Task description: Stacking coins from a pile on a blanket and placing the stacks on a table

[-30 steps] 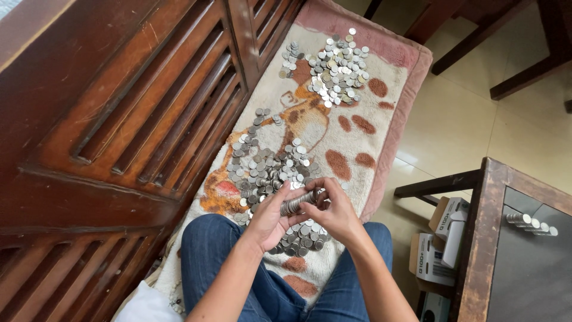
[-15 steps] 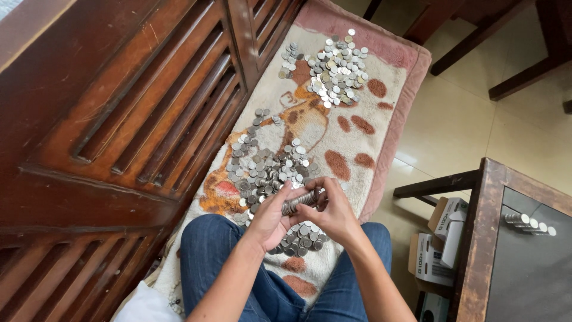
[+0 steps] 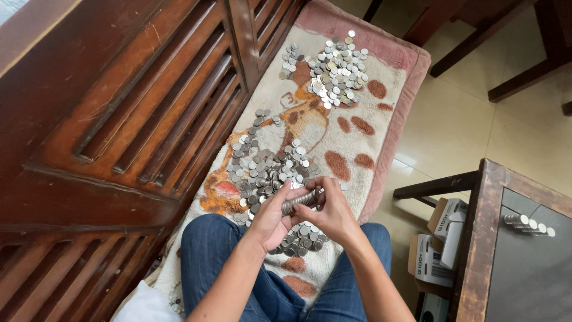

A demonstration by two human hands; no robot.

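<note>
Head view: the person sits with legs in blue jeans (image 3: 220, 262) stretched along a cream and pink towel (image 3: 357, 137) printed with an orange cartoon animal. Both hands meet over the near part of the towel. The left hand (image 3: 271, 217) cups a horizontal roll of stacked coins (image 3: 301, 200) from below, fingers curled up around it; the right hand (image 3: 333, 211) closes over the right end, thumb and fingers pressing the stack together. So both hands are clamped on the one roll, which sits between the palms just above a loose heap of silver coins (image 3: 268, 170) on the towel. A second heap (image 3: 333, 68) lies at the far end.

The roll should feel dense and heavy for its bulk, each coin hard and slick, and nothing binds them: it will likely buckle or spill unless squeezed end to end, with support under the middle.

The palms hide much of the roll, so its full length cannot be told. Coins under the hands and between the knees are partly covered. On the right, a dark wooden table (image 3: 476, 238) is cut off by the frame; small coin stacks (image 3: 527, 223) stand on it, and cardboard boxes (image 3: 444, 238) sit underneath. A carved wooden slatted panel (image 3: 119, 119) fills the left.
</note>
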